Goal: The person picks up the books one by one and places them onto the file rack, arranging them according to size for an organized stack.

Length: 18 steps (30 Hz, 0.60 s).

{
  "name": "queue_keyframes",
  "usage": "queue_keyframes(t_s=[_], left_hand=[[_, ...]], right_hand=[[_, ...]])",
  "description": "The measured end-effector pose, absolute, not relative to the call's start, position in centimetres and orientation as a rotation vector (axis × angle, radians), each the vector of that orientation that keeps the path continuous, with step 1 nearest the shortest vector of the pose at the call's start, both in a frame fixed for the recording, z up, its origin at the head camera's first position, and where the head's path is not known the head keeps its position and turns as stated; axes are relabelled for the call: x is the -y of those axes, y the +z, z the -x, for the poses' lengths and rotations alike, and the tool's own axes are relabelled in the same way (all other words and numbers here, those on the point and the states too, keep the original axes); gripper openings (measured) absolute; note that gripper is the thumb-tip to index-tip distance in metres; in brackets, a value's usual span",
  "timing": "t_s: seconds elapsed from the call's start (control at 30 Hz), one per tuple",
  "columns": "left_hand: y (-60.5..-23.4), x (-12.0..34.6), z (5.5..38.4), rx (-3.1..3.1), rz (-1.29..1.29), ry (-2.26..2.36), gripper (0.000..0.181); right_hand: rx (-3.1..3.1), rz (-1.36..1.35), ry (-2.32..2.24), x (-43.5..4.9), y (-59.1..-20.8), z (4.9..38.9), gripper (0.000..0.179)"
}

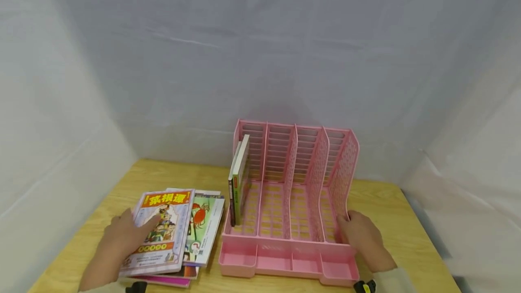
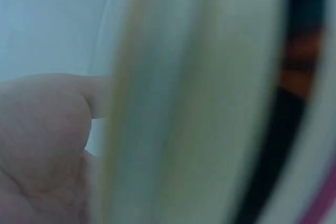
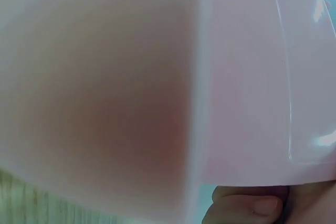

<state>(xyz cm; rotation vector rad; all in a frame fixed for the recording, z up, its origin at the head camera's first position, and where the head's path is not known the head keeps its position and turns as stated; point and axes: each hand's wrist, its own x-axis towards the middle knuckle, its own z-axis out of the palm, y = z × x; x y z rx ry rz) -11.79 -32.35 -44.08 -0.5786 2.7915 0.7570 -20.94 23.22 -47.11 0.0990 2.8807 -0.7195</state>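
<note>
On the left of the head view, my left hand (image 1: 124,236) grips a comic book (image 1: 167,250) with a red and yellow title, the thumb over its cover and the fingers at its left edge. The book tops a pile that includes a book with a red crab (image 1: 200,216). Blurred page edges (image 2: 220,103) fill much of the left wrist view. My right hand (image 1: 362,234) holds the right side wall of a pink desk file rack (image 1: 291,243), with curled fingers (image 3: 252,208) under its edge in the right wrist view.
Two thin books (image 1: 240,180) stand upright in the rack's leftmost slot. Shallow trays (image 1: 289,263) run along its front. Everything sits on a wooden table (image 1: 183,173), with pale sheeting (image 1: 260,67) behind and at both sides.
</note>
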Motion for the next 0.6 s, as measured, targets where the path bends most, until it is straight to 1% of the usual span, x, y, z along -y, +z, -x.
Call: queue_keyframes(t_s=[0.13,0.37,0.43,0.6], left_hand=[[-44.7,32.6,11.5,-2.807,0.552,0.722,0.122],[-45.5,32.8,11.5,-2.801,0.531,0.753,0.128],[-45.7,32.9,11.5,-2.817,0.528,0.777,0.125],[-45.7,33.4,11.7,-2.846,0.559,0.881,0.11]], right_hand=[[-2.876,-0.1,-0.736,-23.2,-47.2,21.0,0.041],[-2.893,-0.082,-0.746,-23.3,-47.2,21.1,0.04],[-2.895,-0.081,-0.75,-23.4,-47.2,21.1,0.04],[-2.883,-0.091,-0.784,-23.4,-47.3,21.0,0.039]])
